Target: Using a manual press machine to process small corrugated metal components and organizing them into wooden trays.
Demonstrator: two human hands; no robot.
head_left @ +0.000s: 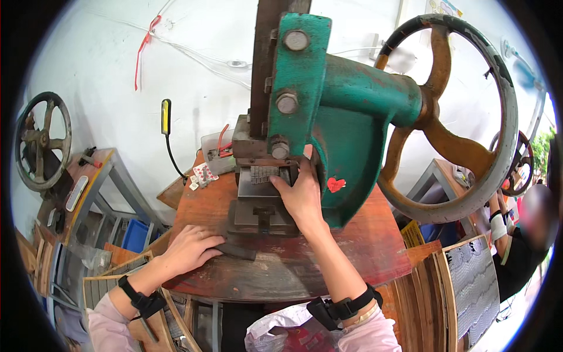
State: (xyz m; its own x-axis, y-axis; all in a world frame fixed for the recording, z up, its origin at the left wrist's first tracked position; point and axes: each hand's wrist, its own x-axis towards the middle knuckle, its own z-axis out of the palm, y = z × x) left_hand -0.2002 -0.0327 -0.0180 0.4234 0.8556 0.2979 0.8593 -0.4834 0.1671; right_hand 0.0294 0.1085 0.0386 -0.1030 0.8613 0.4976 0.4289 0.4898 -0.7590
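Since the right hand (pixel 303 198) (grip unclear, like the left hand (pixel 190 249)) sits near the ram (pixel 263 76), its early descent could pinch.

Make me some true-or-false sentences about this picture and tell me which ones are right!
1. The right hand reaches in at the green machine. True.
2. The left hand is up on the machine's big wheel. False: the left hand is down on the wooden table.
3. A red heart is on the green machine. True.
4. The green machine's big wheel sits on its left side. False: the big wheel is on the right.
5. Both wrists are bare. False: each one wears a black band.
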